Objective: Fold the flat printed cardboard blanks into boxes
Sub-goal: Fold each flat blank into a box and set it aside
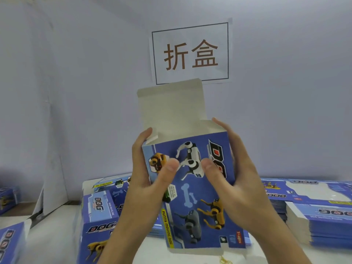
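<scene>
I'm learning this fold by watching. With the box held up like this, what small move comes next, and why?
Probably fold the small side flap inward, then bring the tall lid flap down. The box is already squared up, gripped by the left hand and right hand on its sides, but its top is open, with the lid flap upright.

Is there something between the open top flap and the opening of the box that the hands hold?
Nothing visible. The top flap stands upright above the box, and the opening below it looks clear. The left hand and right hand grip only the sides.
</scene>
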The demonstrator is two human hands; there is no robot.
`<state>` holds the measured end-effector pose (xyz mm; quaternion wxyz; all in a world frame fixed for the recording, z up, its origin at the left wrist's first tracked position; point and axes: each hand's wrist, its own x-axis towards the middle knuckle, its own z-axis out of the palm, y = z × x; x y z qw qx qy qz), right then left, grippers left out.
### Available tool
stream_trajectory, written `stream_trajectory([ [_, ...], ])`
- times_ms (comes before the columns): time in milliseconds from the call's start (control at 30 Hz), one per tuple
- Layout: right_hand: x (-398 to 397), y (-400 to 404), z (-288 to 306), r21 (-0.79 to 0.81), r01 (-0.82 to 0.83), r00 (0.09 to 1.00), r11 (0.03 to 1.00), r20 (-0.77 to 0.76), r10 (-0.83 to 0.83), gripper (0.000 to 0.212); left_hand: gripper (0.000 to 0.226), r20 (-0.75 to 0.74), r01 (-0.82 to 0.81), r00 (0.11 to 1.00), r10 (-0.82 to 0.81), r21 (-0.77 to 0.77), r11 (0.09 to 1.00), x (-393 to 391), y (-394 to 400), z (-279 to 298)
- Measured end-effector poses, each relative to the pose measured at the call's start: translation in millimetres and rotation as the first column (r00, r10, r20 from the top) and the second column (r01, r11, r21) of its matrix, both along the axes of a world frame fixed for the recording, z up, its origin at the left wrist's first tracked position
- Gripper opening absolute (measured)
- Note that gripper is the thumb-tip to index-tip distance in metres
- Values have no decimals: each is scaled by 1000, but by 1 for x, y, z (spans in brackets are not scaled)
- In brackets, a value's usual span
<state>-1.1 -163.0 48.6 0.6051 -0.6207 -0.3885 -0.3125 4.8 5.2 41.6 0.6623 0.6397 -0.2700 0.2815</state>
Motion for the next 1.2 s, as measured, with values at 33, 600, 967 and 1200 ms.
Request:
stream_trajectory([
  [33, 2, 1, -3, -10, -5, 1000, 1000, -26, 5, 57, 74, 14, -36, 999, 36, -11, 999, 2, -2, -2],
  [600, 25, 3, -24, 99, 75, 879, 992, -476, -19, 18, 9, -131, -160, 982, 139, -169, 973, 15, -20, -29],
  [967, 23, 5, -29, 309, -86, 880, 947, -422, 217, 30, 23, -54, 79, 994, -100, -306, 949, 14, -11, -23],
  [1200, 22, 6, -27, 162, -106, 900, 981, -403, 164, 22, 17, -25, -43, 999, 38, -196, 980, 16, -8, -27],
])
